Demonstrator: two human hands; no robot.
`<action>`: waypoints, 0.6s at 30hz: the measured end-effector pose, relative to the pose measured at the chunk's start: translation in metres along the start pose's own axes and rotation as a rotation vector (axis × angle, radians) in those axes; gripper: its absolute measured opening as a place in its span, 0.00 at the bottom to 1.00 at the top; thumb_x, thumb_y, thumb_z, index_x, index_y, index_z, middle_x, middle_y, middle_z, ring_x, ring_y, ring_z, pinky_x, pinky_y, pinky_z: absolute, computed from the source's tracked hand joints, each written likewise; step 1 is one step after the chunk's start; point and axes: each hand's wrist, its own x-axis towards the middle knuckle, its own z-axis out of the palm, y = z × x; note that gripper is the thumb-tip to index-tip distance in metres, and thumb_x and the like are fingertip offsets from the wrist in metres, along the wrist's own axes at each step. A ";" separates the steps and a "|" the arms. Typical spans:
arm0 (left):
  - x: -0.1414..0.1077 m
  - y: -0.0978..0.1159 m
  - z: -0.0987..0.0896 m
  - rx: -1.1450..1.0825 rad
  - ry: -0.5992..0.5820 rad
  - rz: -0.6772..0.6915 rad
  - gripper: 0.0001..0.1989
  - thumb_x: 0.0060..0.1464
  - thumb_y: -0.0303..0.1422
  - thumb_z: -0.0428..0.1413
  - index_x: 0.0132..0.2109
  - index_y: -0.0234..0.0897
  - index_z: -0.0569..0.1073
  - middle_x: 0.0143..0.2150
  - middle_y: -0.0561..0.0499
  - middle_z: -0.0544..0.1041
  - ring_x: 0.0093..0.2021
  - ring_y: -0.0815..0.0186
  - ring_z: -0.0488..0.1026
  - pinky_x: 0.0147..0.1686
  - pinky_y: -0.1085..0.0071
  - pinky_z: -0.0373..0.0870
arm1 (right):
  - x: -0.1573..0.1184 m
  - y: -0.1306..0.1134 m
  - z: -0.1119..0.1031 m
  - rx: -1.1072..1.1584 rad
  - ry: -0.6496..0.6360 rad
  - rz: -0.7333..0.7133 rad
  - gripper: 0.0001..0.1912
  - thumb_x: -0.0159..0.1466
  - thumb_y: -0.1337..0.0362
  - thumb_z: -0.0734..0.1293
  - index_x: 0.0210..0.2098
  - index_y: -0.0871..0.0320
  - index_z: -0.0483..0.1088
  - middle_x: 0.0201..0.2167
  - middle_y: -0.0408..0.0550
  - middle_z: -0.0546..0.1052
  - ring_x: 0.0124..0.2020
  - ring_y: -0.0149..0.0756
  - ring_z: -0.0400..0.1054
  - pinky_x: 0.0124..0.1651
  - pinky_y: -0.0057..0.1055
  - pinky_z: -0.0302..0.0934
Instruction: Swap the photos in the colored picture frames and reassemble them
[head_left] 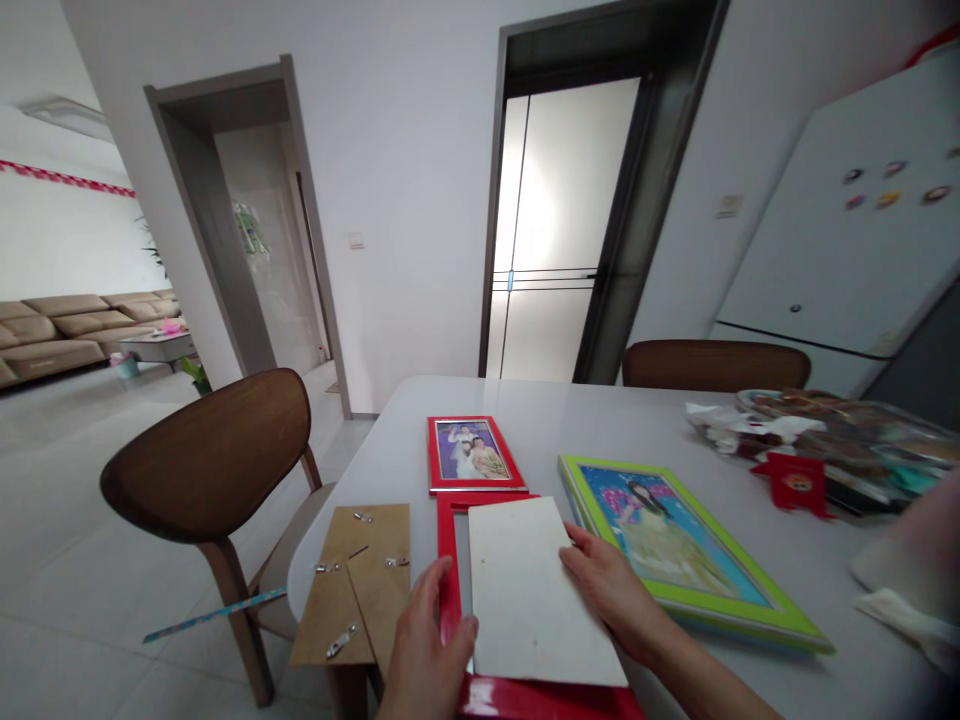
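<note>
A white sheet (pixel 529 600) lies tilted over an empty-looking red frame (pixel 551 697) at the table's near edge. My right hand (pixel 607 585) holds the sheet's right edge, thumb on top. At the frame's left side is my left hand (pixel 435 640), thumb and fingers apart, beside the sheet's left edge. A brown backing board (pixel 360 590) with metal clips lies to the left of that hand. Beyond the red frame stands a smaller red picture frame (pixel 474 453) with a photo. To the right lies a green picture frame (pixel 675 540) with a photo.
The white table (pixel 600 412) has brown chairs at its left (pixel 217 460) and far side (pixel 716 363). Plastic-wrapped items (pixel 862 430) and a red packet (pixel 799 484) sit at the right. A patterned strip (pixel 214 613) sticks out past the table's left edge.
</note>
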 end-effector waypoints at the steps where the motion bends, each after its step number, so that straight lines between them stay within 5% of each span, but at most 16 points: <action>1: -0.002 -0.003 -0.001 0.098 -0.057 0.039 0.25 0.41 0.26 0.52 0.50 0.31 0.64 0.53 0.41 0.66 0.53 0.58 0.61 0.53 0.60 0.56 | 0.003 0.003 0.000 -0.041 -0.003 -0.018 0.26 0.50 0.69 0.54 0.49 0.63 0.59 0.28 0.46 0.76 0.28 0.35 0.70 0.26 0.26 0.60; 6: -0.008 -0.017 0.000 0.319 -0.178 0.249 0.29 0.37 0.21 0.51 0.51 0.33 0.64 0.55 0.41 0.63 0.55 0.57 0.59 0.53 0.58 0.56 | 0.014 0.010 0.007 -0.321 0.018 -0.106 0.24 0.52 0.67 0.53 0.48 0.62 0.61 0.32 0.47 0.76 0.30 0.36 0.69 0.29 0.27 0.60; 13: -0.009 -0.024 -0.002 0.502 -0.261 0.401 0.29 0.39 0.23 0.51 0.53 0.30 0.60 0.57 0.37 0.59 0.56 0.56 0.56 0.52 0.58 0.58 | 0.015 0.003 0.005 -1.146 0.164 -0.249 0.15 0.55 0.65 0.55 0.38 0.61 0.66 0.35 0.54 0.73 0.35 0.40 0.67 0.36 0.31 0.56; 18: -0.013 -0.030 -0.050 0.719 -0.314 0.409 0.36 0.36 0.28 0.56 0.56 0.37 0.57 0.58 0.39 0.58 0.57 0.52 0.54 0.52 0.53 0.55 | 0.015 0.007 0.006 -1.322 0.216 -0.250 0.17 0.56 0.63 0.56 0.43 0.62 0.64 0.37 0.56 0.71 0.34 0.42 0.67 0.33 0.33 0.56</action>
